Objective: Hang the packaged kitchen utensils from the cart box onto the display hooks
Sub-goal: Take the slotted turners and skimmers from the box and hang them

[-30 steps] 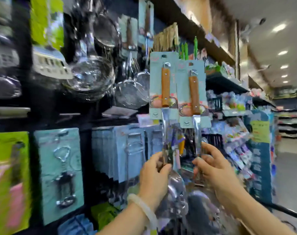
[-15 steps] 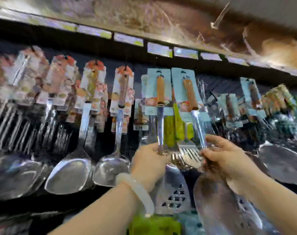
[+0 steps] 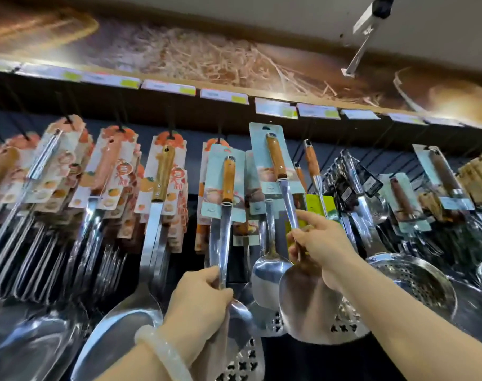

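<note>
A wooden-handled steel slotted turner on a pale blue card (image 3: 225, 188) is gripped by its shaft in the curled left hand (image 3: 200, 303). A matching solid spatula (image 3: 278, 166) is pinched in the right hand (image 3: 321, 243), its card raised above the fingers, near the hooks.

slotted turner (image 3: 226, 243): bright polished steel shaft, glossy orange-brown wood handle, pale blue printed card backing

solid turner (image 3: 303, 303): mirror-smooth steel blade, same varnished wood handle, blue card

bracelet (image 3: 162, 353): milky, translucent, smooth, stone or glass, cannot tell which

skimmer (image 3: 416, 281): shiny perforated steel bowl

hanging spatulas (image 3: 118, 334): glossy steel, orange printed card

price labels (image 3: 223, 96): glossy white strips

shelf board above (image 3: 207, 59): straw-pattern print
</note>
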### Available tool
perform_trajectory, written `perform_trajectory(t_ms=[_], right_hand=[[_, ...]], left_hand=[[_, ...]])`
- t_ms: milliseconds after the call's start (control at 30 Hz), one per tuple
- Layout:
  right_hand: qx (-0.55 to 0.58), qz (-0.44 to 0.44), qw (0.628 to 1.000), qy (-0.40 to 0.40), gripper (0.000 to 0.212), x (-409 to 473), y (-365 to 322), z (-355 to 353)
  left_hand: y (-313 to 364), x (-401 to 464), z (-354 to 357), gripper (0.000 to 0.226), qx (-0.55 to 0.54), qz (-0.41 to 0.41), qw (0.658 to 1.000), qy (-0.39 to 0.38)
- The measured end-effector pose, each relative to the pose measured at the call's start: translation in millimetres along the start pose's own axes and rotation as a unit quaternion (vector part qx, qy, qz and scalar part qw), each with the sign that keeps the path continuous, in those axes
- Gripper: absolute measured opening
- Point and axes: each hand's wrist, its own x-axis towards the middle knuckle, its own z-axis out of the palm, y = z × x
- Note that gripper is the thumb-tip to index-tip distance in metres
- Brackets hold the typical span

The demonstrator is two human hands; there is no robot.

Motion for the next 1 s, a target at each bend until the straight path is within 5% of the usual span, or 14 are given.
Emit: perform_trajectory(t_ms=[467, 567, 667, 833, 1000], right_hand=[[-0.032, -0.019, 0.999, -0.018, 0.034, 26, -4, -11], [-0.035, 0.001, 0.999, -0.016, 0.016, 26, 1, -7], [-0.051, 0.014, 0.999, -0.007, 0.03, 32, 10, -2], [-0.086, 0.011, 0.996, -0.012, 0.05, 47, 30, 5], [-0.059, 0.037, 0.997, -0.025, 0.035, 62, 51, 18]], left_hand=[[-8, 16, 20, 0.006, 0.027, 0.018, 0.999, 0.033], [-7, 13, 19, 0.007, 0.038, 0.012, 0.999, 0.03], [-7, 13, 16, 0.025, 0.05, 0.006, 0.998, 0.04], [-13, 18, 17, 0.011, 0.076, 0.032, 0.995, 0.057], [-14, 16, 13, 0.014, 0.079, 0.016, 0.995, 0.053]])
